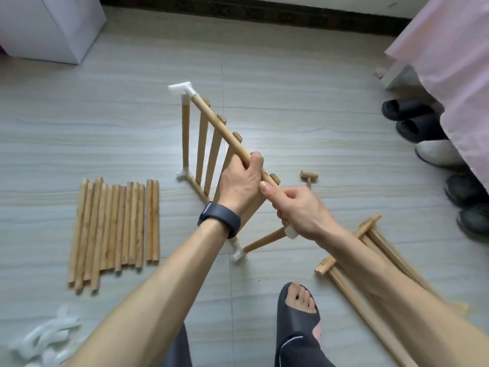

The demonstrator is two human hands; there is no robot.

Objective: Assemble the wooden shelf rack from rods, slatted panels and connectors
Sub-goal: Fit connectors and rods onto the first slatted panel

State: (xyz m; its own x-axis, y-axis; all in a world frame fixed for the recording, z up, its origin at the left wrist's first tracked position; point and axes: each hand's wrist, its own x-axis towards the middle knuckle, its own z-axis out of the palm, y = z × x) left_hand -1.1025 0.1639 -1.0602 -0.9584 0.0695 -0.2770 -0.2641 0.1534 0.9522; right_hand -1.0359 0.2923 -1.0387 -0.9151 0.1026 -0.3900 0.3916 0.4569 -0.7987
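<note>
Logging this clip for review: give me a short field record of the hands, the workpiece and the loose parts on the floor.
left hand: grips the top rod mid-length
right hand: grips the same rod lower down, by a white connector
workpiece: slatted panel, stood upright on the floor
floor, left: loose rods, spare connectors
floor, right: mallet, second panel lying flat

Your head cam gets soft, even daylight w/ only faint shadows; pale glare patch on floor tiles (254,133) at centre. Your right hand (299,207) is motion-blurred. Wide-angle bend at frame edges; white connectors (45,337) bottom-left smeared, out of focus.
</note>
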